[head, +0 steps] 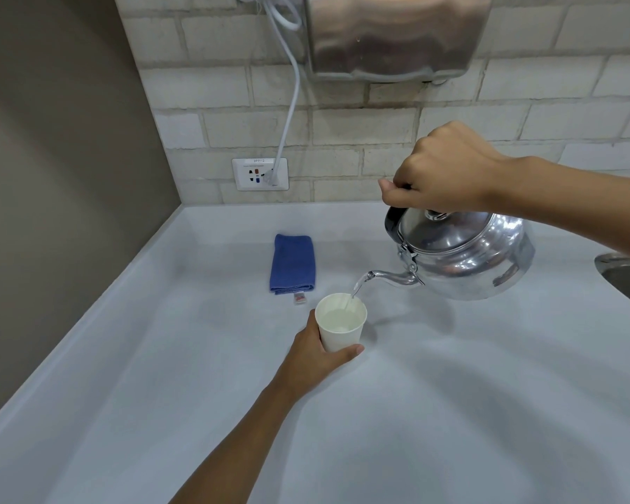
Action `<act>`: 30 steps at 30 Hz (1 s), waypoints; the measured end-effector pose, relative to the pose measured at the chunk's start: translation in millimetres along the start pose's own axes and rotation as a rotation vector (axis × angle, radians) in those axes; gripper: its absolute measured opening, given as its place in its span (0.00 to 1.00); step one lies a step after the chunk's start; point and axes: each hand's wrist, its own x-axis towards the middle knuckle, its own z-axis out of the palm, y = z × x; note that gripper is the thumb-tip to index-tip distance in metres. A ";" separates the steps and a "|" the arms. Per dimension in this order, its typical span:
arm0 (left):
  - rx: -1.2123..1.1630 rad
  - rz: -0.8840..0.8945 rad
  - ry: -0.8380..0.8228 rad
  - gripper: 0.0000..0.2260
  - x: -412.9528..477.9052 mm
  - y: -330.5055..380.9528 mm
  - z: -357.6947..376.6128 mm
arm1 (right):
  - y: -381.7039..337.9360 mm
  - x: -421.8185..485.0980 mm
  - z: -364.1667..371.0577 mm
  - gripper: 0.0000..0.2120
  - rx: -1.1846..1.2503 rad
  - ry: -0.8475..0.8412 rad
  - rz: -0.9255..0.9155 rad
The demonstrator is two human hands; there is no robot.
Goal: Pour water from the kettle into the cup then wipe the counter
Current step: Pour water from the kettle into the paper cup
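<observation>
A shiny metal kettle hangs tilted above the white counter, its spout pointing left and down. My right hand grips its black handle from above. A thin stream of water falls from the spout into a white paper cup, which stands on the counter and holds water. My left hand wraps around the cup's lower left side. A folded blue cloth lies flat on the counter behind the cup, to its left.
A brick-tiled wall runs along the back with a power socket and a white cable plugged in. A metal hand dryer hangs on the wall above. A sink rim shows at the right edge. A brown wall borders the left.
</observation>
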 end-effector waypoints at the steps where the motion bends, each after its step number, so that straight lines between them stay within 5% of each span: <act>1: 0.001 0.001 -0.001 0.33 -0.1 -0.1 0.1 | -0.2 -0.2 -0.2 0.24 -0.007 0.002 0.003; 30: 0.023 -0.048 -0.006 0.30 -0.3 1.2 0.3 | -4.7 -2.4 21.3 0.25 0.035 -0.022 0.042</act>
